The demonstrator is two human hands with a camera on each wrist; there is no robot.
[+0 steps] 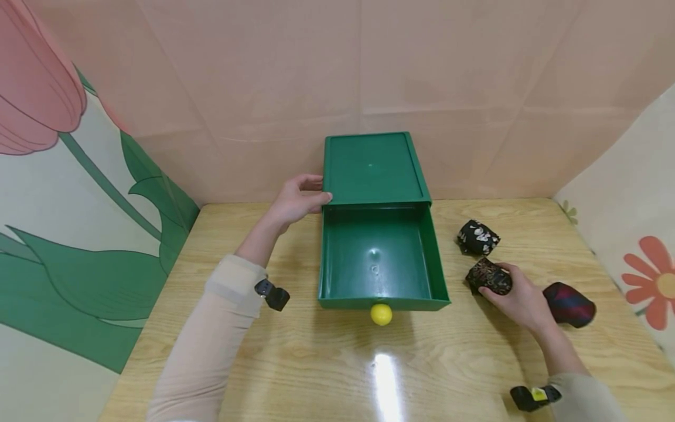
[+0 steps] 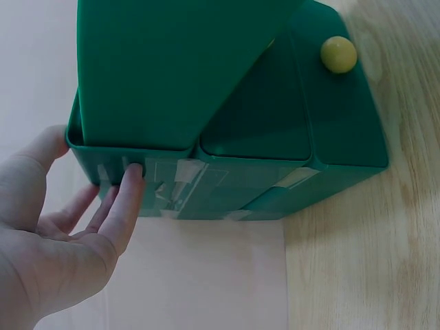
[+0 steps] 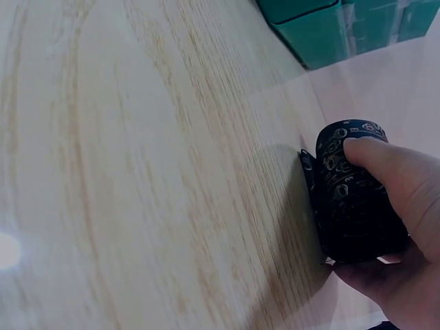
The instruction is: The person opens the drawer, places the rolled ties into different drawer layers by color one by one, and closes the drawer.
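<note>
The right hand [image 1: 519,296] has its grip closed around a small dark patterned fabric roll [image 1: 488,276] lying on the wooden table [image 1: 316,375], right of the open green plastic drawer box [image 1: 381,258]. The roll looks soft and light; best held around its middle. The left hand [image 1: 295,201] rests open-fingered against the box

The drawer [image 1: 377,261] is sitting open mid-table [image 1: 316,375], its case [image 1: 371,167] behind at the back edge; 3 rolls [image 1: 487,276] are lying right of it.
</note>
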